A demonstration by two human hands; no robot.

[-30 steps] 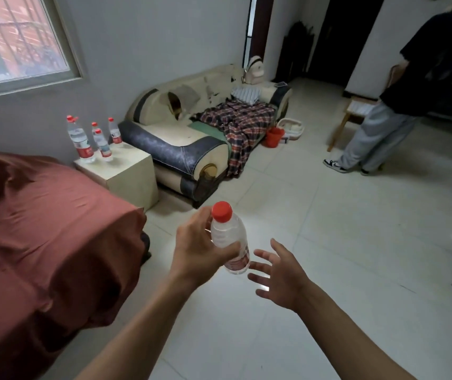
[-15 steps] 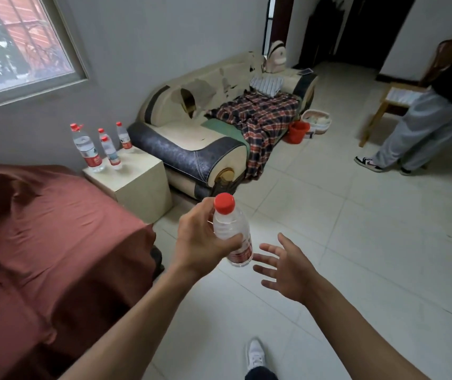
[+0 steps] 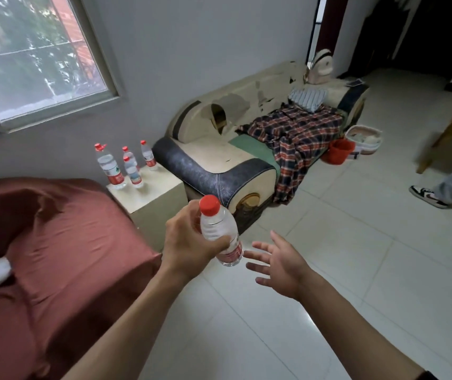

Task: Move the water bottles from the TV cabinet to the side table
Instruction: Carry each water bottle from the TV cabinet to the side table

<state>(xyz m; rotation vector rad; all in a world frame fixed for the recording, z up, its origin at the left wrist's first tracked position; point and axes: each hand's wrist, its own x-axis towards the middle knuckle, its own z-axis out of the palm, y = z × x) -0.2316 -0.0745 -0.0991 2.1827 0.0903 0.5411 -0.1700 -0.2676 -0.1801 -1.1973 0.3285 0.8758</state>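
A person's left hand [image 3: 192, 242] grips a red-capped water bottle [image 3: 220, 231] mid-air, right hand [image 3: 279, 266] spread beside it, with four bottles [image 3: 124, 165] standing on the bench [image 3: 156, 193] at ten o'clock.

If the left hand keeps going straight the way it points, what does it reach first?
Likely the side table; the left hand, gripping a bottle, aims toward it across bare floor. Depth is unclear.

Soft daylight from window [image 3: 35, 58], floor [image 3: 310, 322] glare, motion-blurred right edge, wide-angle bending
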